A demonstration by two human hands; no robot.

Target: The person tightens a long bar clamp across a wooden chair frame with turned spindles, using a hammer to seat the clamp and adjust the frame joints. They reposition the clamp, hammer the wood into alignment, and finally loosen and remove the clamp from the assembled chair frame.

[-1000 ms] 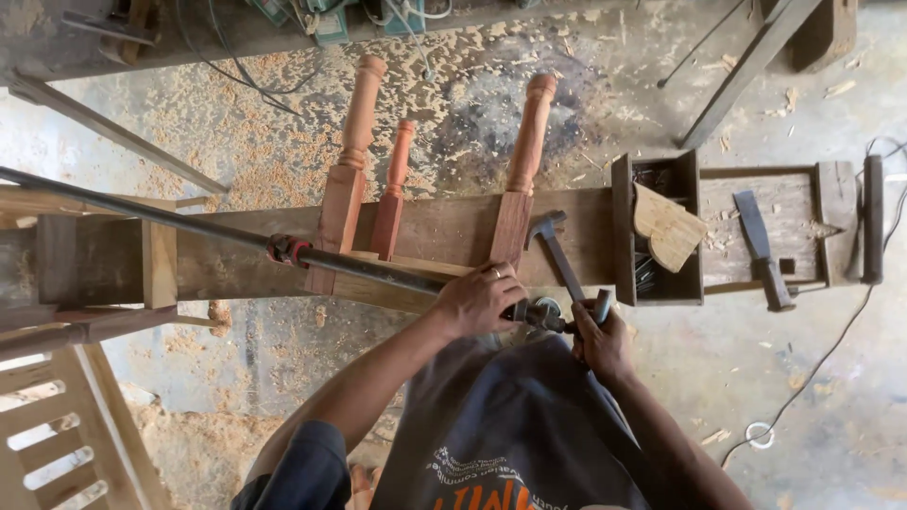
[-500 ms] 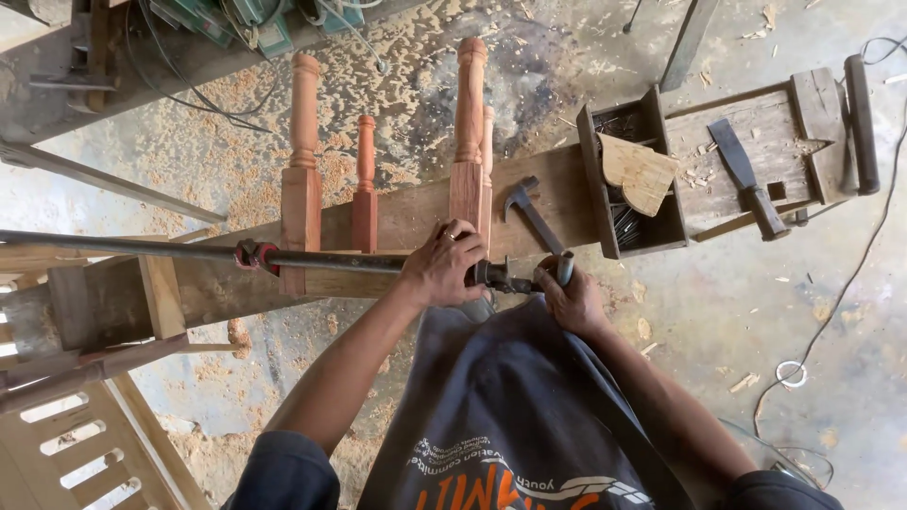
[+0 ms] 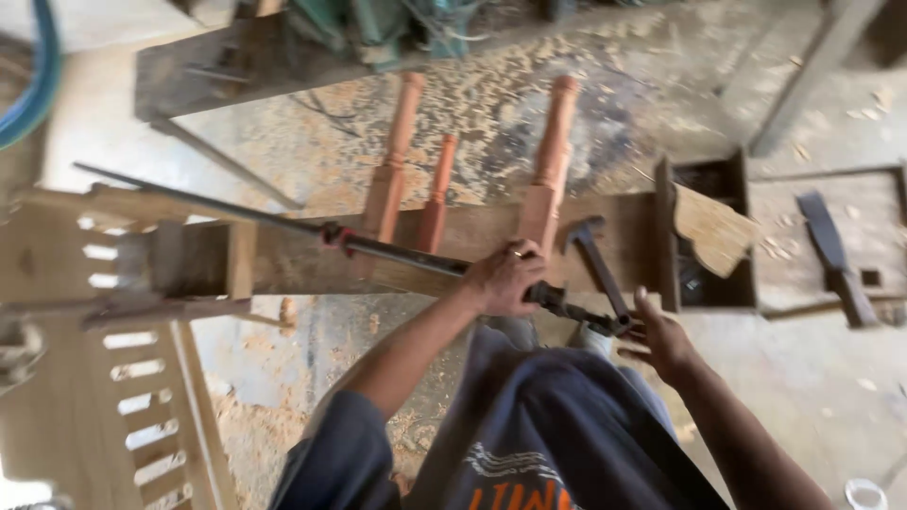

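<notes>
Two hands at work: left hand [image 3: 504, 276] clamped around the long metal bar clamp [image 3: 378, 250], right hand [image 3: 661, 335] at the clamp's handle end by the hammer [image 3: 595, 260], grip there too blurred to tell. Bar running from ten o'clock down to four o'clock across the wooden frame [image 3: 312, 260]. Three turned legs [image 3: 553, 151] pointing toward twelve o'clock off the frame's far edge. Open wooden box [image 3: 704, 236] at two o'clock. Sawdust-strewn floor [image 3: 312, 142] open beyond the legs; slatted panel [image 3: 151, 416] at eight o'clock.
</notes>
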